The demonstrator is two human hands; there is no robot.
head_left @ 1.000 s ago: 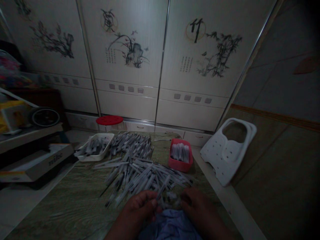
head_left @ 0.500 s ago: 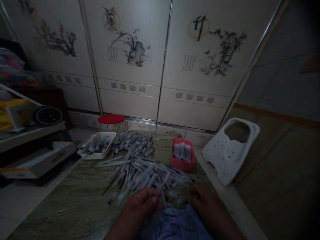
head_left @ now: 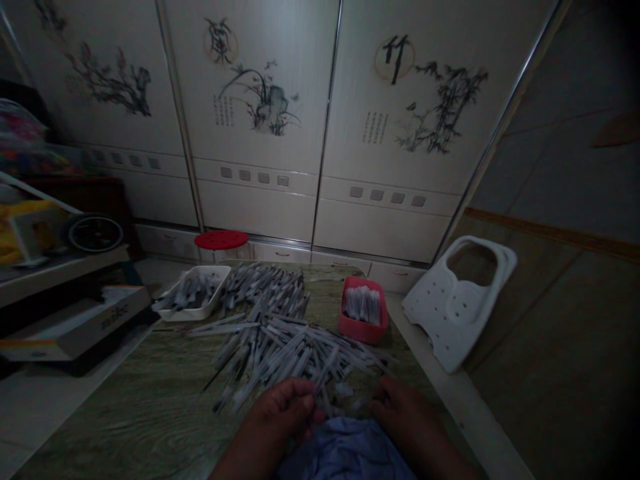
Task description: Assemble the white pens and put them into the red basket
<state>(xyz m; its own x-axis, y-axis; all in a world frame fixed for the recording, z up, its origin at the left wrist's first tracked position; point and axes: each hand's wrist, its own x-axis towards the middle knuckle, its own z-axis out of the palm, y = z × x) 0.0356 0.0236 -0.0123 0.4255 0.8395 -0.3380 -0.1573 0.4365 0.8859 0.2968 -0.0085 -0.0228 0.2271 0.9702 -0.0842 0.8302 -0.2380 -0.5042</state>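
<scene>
My left hand (head_left: pixel 287 408) is closed with thumb and fingers pinched round a pen (head_left: pixel 326 368), which points up and away from me. To the right, my right hand (head_left: pixel 397 408) has its fingers curled together; what they hold, if anything, I cannot make out. In front of both hands a loose heap of pens (head_left: pixel 280 343), pale and dark-tipped, spreads over the wooden table (head_left: pixel 125 407). Small clear scraps (head_left: pixel 343 390) lie between my hands. Blue cloth (head_left: pixel 345 447) covers my lap just below them.
A white tray (head_left: pixel 220 293) of pens stands at the table's far left. Near the far right edge is a red container (head_left: pixel 365 333) with pale pens upright in it. Beyond are a red stool (head_left: pixel 221 240), a white folded plastic seat (head_left: pixel 457 300) and cabinet doors (head_left: pixel 260 213).
My right hand has moved slightly left, closer to my left hand. The left hand keeps its pinch on the pen, almost still. The camera view has shifted a little.
</scene>
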